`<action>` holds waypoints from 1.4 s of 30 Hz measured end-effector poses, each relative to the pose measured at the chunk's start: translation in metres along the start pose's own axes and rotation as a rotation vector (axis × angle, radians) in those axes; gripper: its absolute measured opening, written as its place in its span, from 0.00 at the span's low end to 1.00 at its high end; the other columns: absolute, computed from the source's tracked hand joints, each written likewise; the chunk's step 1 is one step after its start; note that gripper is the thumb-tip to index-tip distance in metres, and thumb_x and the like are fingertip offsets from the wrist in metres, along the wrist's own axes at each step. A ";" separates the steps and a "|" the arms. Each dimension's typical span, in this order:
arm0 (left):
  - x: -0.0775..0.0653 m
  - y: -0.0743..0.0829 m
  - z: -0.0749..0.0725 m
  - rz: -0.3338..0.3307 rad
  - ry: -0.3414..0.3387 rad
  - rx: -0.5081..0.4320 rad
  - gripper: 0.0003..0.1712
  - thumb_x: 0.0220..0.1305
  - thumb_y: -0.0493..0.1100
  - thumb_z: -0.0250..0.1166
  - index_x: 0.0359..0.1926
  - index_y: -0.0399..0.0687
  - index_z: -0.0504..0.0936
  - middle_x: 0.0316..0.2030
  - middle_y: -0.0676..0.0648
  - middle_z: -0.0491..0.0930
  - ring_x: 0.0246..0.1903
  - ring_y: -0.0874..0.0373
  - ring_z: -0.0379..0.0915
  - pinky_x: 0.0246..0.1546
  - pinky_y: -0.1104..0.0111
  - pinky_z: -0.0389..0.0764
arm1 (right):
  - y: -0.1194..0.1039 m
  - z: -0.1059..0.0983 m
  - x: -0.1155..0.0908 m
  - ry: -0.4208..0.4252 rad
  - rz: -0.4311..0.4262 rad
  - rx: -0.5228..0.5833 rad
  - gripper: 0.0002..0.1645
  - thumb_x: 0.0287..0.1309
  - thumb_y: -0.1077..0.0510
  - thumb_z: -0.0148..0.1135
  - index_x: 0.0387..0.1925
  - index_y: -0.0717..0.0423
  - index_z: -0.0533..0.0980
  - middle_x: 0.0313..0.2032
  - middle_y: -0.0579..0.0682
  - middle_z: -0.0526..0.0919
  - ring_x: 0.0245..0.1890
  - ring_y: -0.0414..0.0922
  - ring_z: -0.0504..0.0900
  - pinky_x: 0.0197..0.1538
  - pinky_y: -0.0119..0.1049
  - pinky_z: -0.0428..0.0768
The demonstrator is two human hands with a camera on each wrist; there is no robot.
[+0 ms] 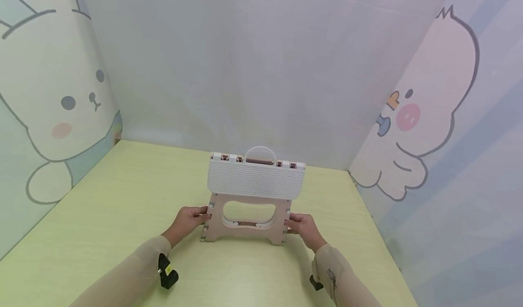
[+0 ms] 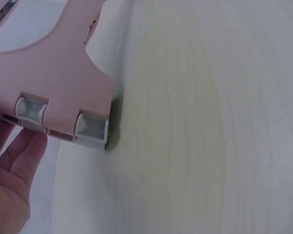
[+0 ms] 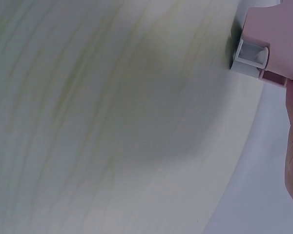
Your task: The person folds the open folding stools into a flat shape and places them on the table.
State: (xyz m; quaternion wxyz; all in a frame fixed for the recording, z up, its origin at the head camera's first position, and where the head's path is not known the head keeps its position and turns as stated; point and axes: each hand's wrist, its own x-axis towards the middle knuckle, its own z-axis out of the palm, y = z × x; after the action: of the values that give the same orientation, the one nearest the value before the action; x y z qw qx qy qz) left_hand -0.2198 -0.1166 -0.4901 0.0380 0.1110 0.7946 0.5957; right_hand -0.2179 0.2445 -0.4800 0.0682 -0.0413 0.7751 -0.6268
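Note:
A folding step stool (image 1: 253,177) with a white woven-pattern top and pinkish legs stands on the pale yellow table. Its top panel is tilted up toward me, and a white carry handle (image 1: 260,148) arches above the upper edge. My left hand (image 1: 185,223) grips the left edge of the leg panel (image 1: 216,230), thumb in front and fingers at the side. On the opposite edge, my right hand (image 1: 305,229) holds the same panel. In the left wrist view, the left fingers (image 2: 27,153) lie by the hinged side. Only part of the right hand shows in the right wrist view.
The table (image 1: 122,198) runs back to a pale curtain-like wall (image 1: 229,71). Side panels carry a cartoon rabbit (image 1: 53,84) on the left and a cartoon chick (image 1: 433,80) on the right. Black wrist devices (image 1: 166,273) hang under both sleeves.

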 end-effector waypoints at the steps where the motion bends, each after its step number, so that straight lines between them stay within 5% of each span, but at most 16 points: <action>1: 0.000 0.000 0.000 -0.005 0.002 0.000 0.16 0.63 0.28 0.59 0.50 0.21 0.74 0.49 0.28 0.76 0.48 0.37 0.77 0.41 0.62 0.80 | 0.001 0.000 0.000 -0.001 -0.005 0.002 0.20 0.59 0.70 0.58 0.51 0.80 0.72 0.47 0.68 0.80 0.37 0.43 0.84 0.40 0.41 0.81; 42: -0.002 0.000 -0.004 -0.040 -0.011 -0.011 0.16 0.63 0.29 0.60 0.50 0.21 0.76 0.46 0.30 0.79 0.43 0.42 0.80 0.39 0.62 0.81 | -0.004 0.004 -0.003 -0.035 -0.016 0.001 0.19 0.60 0.71 0.55 0.51 0.83 0.70 0.43 0.67 0.81 0.34 0.41 0.83 0.37 0.42 0.82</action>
State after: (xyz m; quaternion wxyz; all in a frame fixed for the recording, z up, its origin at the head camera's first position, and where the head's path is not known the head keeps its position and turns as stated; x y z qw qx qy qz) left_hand -0.2190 -0.1211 -0.4894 0.0549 0.0984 0.7931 0.5986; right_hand -0.2139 0.2399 -0.4767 0.0765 -0.0585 0.7731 -0.6269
